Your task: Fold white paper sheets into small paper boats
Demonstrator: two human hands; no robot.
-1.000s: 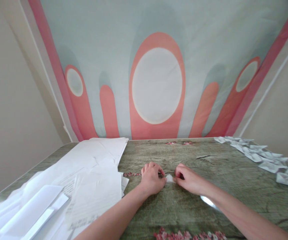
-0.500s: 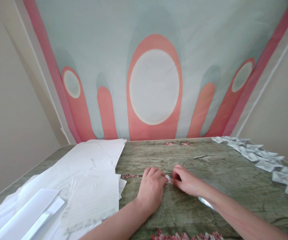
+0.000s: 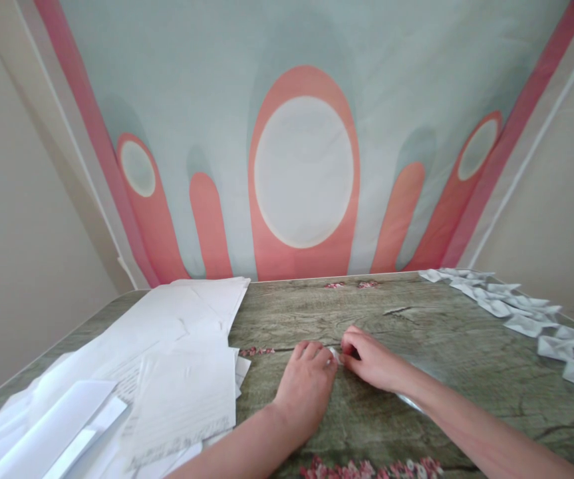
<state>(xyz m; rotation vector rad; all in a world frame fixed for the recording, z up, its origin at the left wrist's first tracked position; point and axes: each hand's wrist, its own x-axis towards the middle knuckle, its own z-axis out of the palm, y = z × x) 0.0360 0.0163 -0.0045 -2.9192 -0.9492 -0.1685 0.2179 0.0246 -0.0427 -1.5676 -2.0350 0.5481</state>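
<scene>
Between my two hands, over the middle of the table, is a small folded piece of white paper [image 3: 335, 356], mostly covered by fingers. My left hand [image 3: 308, 380] grips it from the left, its fingers curled and its back turned up. From the right, my right hand [image 3: 366, 356] pinches the other side between thumb and bent fingers. A shiny strip [image 3: 410, 402] shows on the table, partly hidden under my right forearm; I cannot make out what it is.
White sheets [image 3: 187, 386], some printed, lie piled on the left, with folded paper strips [image 3: 74, 426] on top. Several folded paper pieces [image 3: 529, 324] line the right edge of the wood-patterned table [image 3: 287, 313]. Behind it hangs a patterned backdrop [image 3: 304, 169].
My left hand has shifted slightly right and down, closer to my right hand, and covers more of the folded paper. The view has tilted a little.
</scene>
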